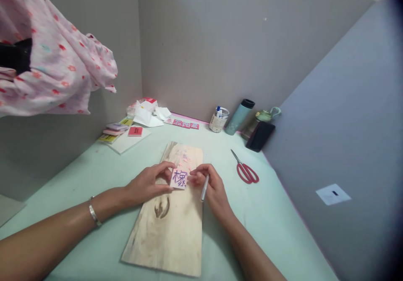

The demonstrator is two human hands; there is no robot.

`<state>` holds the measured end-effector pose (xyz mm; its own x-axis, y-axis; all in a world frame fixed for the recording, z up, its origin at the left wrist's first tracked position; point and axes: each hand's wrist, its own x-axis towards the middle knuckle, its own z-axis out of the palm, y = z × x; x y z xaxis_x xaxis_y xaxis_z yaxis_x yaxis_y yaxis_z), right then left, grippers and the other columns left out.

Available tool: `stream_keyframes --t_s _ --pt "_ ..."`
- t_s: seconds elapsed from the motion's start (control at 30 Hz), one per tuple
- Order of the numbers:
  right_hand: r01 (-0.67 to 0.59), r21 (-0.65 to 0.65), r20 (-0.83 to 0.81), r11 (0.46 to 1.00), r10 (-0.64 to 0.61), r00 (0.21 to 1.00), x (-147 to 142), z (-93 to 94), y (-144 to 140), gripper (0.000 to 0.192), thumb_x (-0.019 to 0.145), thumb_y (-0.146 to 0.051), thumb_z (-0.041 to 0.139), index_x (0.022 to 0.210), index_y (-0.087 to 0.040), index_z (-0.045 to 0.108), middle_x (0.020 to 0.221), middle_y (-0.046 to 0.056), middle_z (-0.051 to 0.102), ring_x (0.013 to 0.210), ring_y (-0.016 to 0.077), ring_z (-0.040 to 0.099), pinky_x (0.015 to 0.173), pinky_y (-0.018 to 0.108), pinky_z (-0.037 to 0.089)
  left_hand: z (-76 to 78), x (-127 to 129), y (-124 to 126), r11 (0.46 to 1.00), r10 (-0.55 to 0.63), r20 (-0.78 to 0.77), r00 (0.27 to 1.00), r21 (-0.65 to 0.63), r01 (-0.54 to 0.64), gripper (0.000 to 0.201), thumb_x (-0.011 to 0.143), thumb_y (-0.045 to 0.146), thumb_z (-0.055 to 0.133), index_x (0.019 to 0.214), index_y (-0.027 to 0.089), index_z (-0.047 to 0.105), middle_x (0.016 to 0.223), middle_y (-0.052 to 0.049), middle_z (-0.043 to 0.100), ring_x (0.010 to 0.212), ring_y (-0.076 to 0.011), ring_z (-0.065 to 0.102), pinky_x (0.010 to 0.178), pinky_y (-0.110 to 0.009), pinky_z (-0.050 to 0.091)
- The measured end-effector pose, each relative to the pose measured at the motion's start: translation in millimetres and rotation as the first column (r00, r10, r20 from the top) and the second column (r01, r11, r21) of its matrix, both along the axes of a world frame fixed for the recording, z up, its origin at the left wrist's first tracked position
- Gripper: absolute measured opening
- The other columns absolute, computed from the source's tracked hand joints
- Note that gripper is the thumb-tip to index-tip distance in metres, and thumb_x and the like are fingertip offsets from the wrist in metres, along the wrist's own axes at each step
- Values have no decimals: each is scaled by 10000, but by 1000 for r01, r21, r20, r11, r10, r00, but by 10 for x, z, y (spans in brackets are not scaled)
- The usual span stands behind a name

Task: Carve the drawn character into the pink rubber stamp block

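A small carved stamp block [179,178] is pinched between both hands, left hand [147,183] and pen-holding right hand [211,187], above the wooden board [171,230].

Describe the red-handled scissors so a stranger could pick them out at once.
Start at the wooden board lying in the middle of the pale green table, where the two hands hold a small card. Look just right of the board's far end: the scissors lie flat there, closed, blades pointing away toward the wall. Their bright red loop handles set them apart from the dark phone and teal bottle farther back.
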<state>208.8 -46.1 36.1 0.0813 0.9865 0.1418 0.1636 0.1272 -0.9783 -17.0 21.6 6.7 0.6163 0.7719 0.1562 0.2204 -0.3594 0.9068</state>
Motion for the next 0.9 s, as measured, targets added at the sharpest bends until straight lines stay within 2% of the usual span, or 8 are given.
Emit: stream_keyframes --t_s 0.1,0.2,0.33,0.47,0.67,0.73,0.8,0.9 --pt "13 32 44 999 -14 999 21 100 -90 172 972 -395 559 999 -226 546 934 41 696 782 186 667 750 333 533 26 -14 10 1000 11 -9 1000 10 -11 509 788 267 743 1265 246 568 963 16 713 947 -206 692 911 -315 513" --pt "-68 94 198 993 48 979 -3 134 -221 239 814 -291 774 961 -225 598 942 27 674 858 204 629 823 342 504 64 -66 69 997 71 -16 997 29 -71 495 830 336 722 1285 249 546 963 11 720 951 -216 694 894 -322 524" --pt "-341 191 646 920 144 750 -61 40 -241 495 737 -267 856 1153 -204 596 1141 110 668 1005 283 598 889 425 504 93 -148 172 986 155 -32 987 64 -152 505 858 391 710 1301 245 517 1033 -16 723 1037 -250 681 946 -364 510" --pt "-142 247 663 958 -61 746 -39 -46 -102 279 846 -175 696 1108 -174 601 1143 170 672 1056 336 583 980 558 444 114 -145 157 988 143 -51 988 70 -139 497 867 363 704 1308 249 505 1032 -18 732 1073 -261 679 993 -397 497" --pt "-70 143 499 987 -11 866 107 124 -173 223 984 -164 416 1161 -229 535 1050 67 669 963 215 662 861 377 553 152 -94 65 996 29 -64 998 88 -23 467 887 343 673 1315 261 505 1068 -33 753 1091 -260 692 954 -397 541" --pt "-216 -9 141 976 216 966 177 235 -227 261 947 -200 532 1201 -259 548 1212 69 626 1123 219 633 1003 401 519 140 -98 84 991 1 -88 996 132 11 466 856 344 705 1285 260 544 1180 -55 720 1161 -271 658 1011 -422 518" --pt "-365 -22 -192 931 355 915 249 332 -257 361 850 -231 669 1200 -263 583 1305 74 586 1247 259 580 1080 437 479 113 -110 118 983 -4 -120 993 184 26 468 819 354 738 1247 248 583 1319 -84 644 1269 -299 581 1100 -470 456" --pt "-358 -75 -419 931 296 859 307 412 -255 289 851 -267 726 1127 -246 643 1204 72 644 1166 258 637 1048 436 498 61 -120 159 976 12 -169 986 218 25 539 788 370 770 1273 232 580 1434 -116 552 1366 -340 480 1163 -525 385"
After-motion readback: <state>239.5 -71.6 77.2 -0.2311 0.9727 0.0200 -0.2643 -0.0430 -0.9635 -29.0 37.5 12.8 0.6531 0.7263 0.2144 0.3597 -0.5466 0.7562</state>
